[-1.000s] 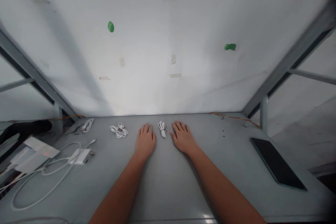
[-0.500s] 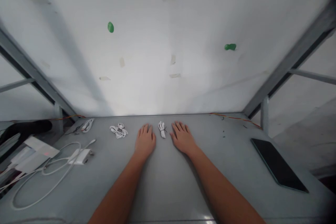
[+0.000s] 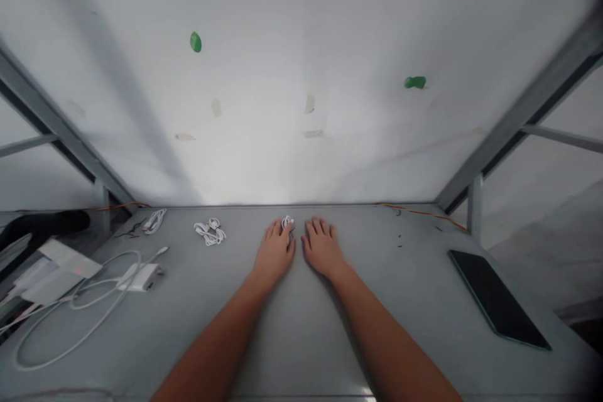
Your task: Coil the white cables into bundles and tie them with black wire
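My left hand [image 3: 273,254] lies low over a small white cable bundle [image 3: 287,220], its fingers stretched forward. Only the far end of the bundle and a bit of its dark tie show; the hand covers the rest. My right hand [image 3: 324,249] rests palm down on the grey table [image 3: 301,339], just right of the bundle, with fingers extended and nothing in it. To the left lies another white coiled cable [image 3: 210,232]. Farther left, near the back edge, is a third coiled cable [image 3: 154,221].
A white charger [image 3: 139,277] with a looping cable sits at the left, beside a white box-like object [image 3: 59,271]. A dark tablet [image 3: 499,298] lies at the right. Small dark bits [image 3: 399,241] are scattered behind it. A white wall [image 3: 254,169] rises behind the table.
My left hand has moved right, from beside the tied white cable bundle to over it. My right hand has shifted only slightly to the left. The view has tilted a little.
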`<state>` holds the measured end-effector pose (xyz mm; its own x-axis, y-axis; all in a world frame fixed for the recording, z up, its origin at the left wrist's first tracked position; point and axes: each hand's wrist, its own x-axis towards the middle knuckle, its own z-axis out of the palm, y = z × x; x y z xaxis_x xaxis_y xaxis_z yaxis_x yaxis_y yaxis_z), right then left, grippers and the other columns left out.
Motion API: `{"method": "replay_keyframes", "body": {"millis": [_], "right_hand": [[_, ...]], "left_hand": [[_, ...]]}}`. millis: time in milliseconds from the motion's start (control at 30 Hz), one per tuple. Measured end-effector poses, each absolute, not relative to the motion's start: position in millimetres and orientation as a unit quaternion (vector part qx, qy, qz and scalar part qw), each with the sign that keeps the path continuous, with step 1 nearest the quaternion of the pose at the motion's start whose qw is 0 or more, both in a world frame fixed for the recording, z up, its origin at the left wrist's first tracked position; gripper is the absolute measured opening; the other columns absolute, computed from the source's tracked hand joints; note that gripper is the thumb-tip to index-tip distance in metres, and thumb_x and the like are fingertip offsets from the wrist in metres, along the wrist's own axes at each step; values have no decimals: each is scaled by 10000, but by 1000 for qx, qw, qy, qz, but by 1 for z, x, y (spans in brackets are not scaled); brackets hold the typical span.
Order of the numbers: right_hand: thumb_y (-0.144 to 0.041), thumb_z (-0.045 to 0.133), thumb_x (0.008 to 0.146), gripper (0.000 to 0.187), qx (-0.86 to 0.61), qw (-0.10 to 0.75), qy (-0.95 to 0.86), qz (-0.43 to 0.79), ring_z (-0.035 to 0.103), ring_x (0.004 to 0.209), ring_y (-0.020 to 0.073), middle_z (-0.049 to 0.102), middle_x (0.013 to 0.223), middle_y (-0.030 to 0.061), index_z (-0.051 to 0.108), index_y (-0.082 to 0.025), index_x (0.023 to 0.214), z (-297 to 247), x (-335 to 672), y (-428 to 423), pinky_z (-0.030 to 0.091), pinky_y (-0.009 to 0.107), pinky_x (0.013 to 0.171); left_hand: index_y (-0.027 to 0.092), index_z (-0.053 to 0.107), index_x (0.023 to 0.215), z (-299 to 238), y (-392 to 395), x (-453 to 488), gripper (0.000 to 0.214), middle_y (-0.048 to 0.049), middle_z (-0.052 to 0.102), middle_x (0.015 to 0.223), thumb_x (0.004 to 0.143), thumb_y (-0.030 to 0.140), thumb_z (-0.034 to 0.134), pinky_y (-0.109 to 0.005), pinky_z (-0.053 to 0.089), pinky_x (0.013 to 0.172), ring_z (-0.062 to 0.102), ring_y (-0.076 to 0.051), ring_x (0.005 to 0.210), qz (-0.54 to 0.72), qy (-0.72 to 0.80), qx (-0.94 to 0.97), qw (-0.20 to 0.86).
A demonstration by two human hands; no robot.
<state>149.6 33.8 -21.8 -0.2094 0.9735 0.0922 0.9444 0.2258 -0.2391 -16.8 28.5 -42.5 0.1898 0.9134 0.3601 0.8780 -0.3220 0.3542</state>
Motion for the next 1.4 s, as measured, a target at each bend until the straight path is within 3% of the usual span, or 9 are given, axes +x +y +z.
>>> {"method": "replay_keyframes", "body": {"millis": [267, 367, 467, 733, 833, 933, 1100, 1200, 1400], "right_hand": [[-296, 403, 1094, 563, -611, 119, -779, 71, 327, 1605, 396, 389, 1720, 216, 491, -92, 1611, -25, 155, 30, 202, 593, 1304], [-289, 419, 1084, 564, -606, 123, -782, 78, 333, 1606, 392, 398, 1713, 222, 504, -85, 1603, -26, 157, 29, 216, 580, 1309], [-289, 414, 1080, 572, -603, 122, -784, 81, 335, 1605, 398, 398, 1711, 228, 506, -71, 1601, -26, 158, 29, 221, 588, 1310], [-289, 406, 1076, 577, -601, 119, -786, 84, 331, 1607, 401, 394, 1714, 225, 505, -71, 1602, -25, 158, 29, 221, 588, 1309], [-280, 437, 1065, 560, -601, 134, -784, 79, 354, 1596, 397, 422, 1697, 229, 527, -93, 1585, -28, 158, 31, 234, 591, 1301], [-254, 493, 1037, 486, -595, 165, -783, 74, 431, 1541, 402, 506, 1632, 235, 611, -123, 1490, -30, 159, 33, 292, 607, 1266], [-238, 528, 1021, 208, -534, 283, -783, 145, 703, 1086, 273, 752, 1136, 152, 690, -186, 1141, -25, 152, 30, 531, 408, 987], [-280, 535, 1032, 158, -507, 360, -758, 195, 713, 913, 225, 749, 1022, 101, 652, -208, 1109, -22, 145, 25, 548, 352, 870], [-275, 563, 987, 118, -498, 450, -700, 242, 717, 882, 227, 755, 1016, 86, 650, -227, 1051, -22, 135, 22, 565, 375, 871]], "left_hand": [[215, 742, 1234, -26, 34, -51, 345, -103, 750, 1124, 996, 110, 515, -362, 531, 1020, 700, -240, 1102, 262, 613, 743, 56], [196, 764, 1126, -12, 36, -90, 258, -109, 764, 1125, 983, 167, 551, -359, 522, 1016, 717, -250, 1069, 315, 693, 648, 28], [128, 732, 1217, 3, 36, -136, 330, -162, 741, 1188, 984, 228, 520, -395, 511, 1036, 696, -290, 1115, 359, 771, 524, -47], [49, 702, 1198, 9, 27, -135, 465, -287, 632, 1301, 941, 396, 530, -556, 481, 1006, 560, -444, 1259, 221, 876, 398, -160], [-21, 682, 1220, 1, 30, -122, 473, -333, 609, 1340, 951, 320, 494, -555, 486, 1020, 544, -447, 1297, 158, 875, 438, -129], [9, 703, 1203, -4, 30, -112, 427, -324, 599, 1388, 968, 180, 391, -545, 487, 1033, 542, -438, 1324, 142, 854, 486, -120], [74, 685, 1144, -5, 22, -65, 392, -268, 716, 1120, 1062, 241, 340, -460, 528, 915, 688, -373, 1089, 183, 770, 611, 25], [145, 647, 1145, -8, 15, -32, 344, -149, 736, 934, 1105, 290, 337, -339, 512, 769, 724, -273, 856, 192, 727, 654, 82], [197, 621, 1081, -16, 4, -6, 242, -133, 721, 967, 1086, 279, 393, -353, 503, 817, 716, -282, 916, 224, 659, 707, 123]]}}
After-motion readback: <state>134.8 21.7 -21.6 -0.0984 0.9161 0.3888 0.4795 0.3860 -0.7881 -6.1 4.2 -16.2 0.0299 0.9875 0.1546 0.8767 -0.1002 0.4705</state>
